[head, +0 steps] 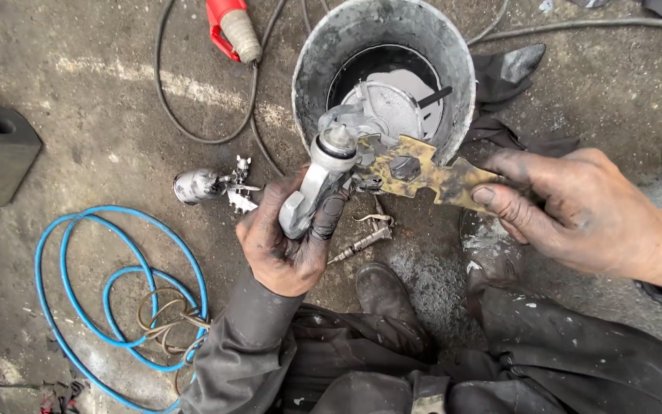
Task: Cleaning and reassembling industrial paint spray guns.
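Over the bucket point(308, 84), the left hand point(289, 245) grips the spray gun point(319, 180) by its handle; the right hand point(568, 207) pinches the flat wrench point(423, 172) — seated on the gun's head; best kept square, gun steady.

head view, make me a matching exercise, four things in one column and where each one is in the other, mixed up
Things:
1. spray gun body
2. flat yellowed wrench
3. blue hose
4. metal bucket

Places:
A. coiled on the ground, beside the left sleeve
B. gripped in the left hand
C. standing on the ground beyond both hands
D. pinched by the right hand, its other end on the gun

Pairs: 1-B, 2-D, 3-A, 4-C
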